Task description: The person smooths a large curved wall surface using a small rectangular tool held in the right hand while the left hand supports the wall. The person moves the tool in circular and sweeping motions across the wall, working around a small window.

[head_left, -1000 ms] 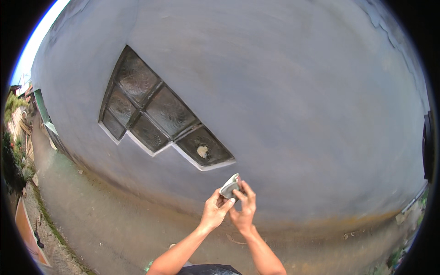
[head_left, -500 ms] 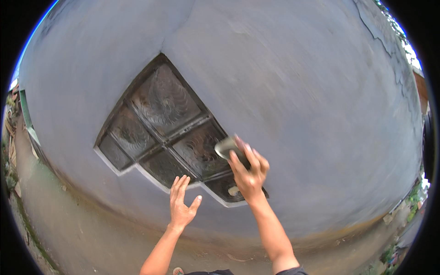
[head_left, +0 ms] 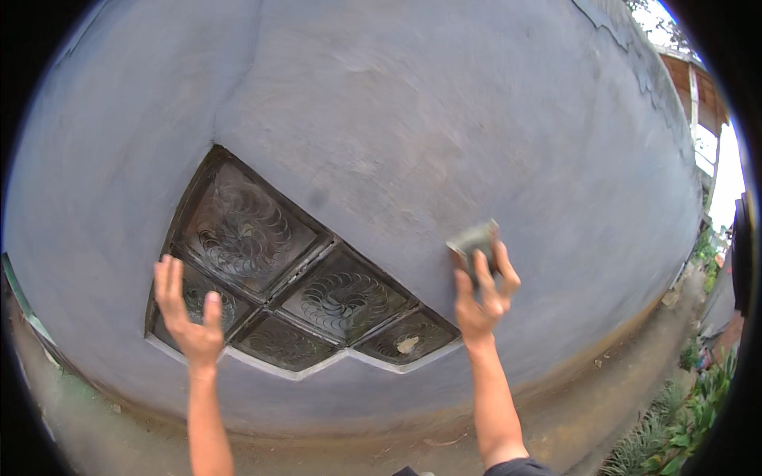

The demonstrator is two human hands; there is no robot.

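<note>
A grey plastered wall (head_left: 413, 111) fills most of the view, with a stepped opening of patterned glass blocks (head_left: 238, 230) set in it and a pale patch on the lower right block. My right hand (head_left: 484, 293) grips a flat, greyish-green pad (head_left: 474, 238) against the wall, just right of the blocks' upper right edge. My left hand (head_left: 186, 305) is open, fingers raised and apart, over the left-hand blocks; whether it touches them I cannot tell.
A dirt-stained path (head_left: 571, 420) runs along the wall's foot. Green plants (head_left: 698, 408) grow at the lower right. A brown roofed structure with posts (head_left: 683, 83) shows at the upper right. Dark shapes at the far right rim are unclear.
Both hands were together on the pad a second ago; they have separated, the left moving left and the right rising rightward with the pad. The view has shifted, showing more at right.
</note>
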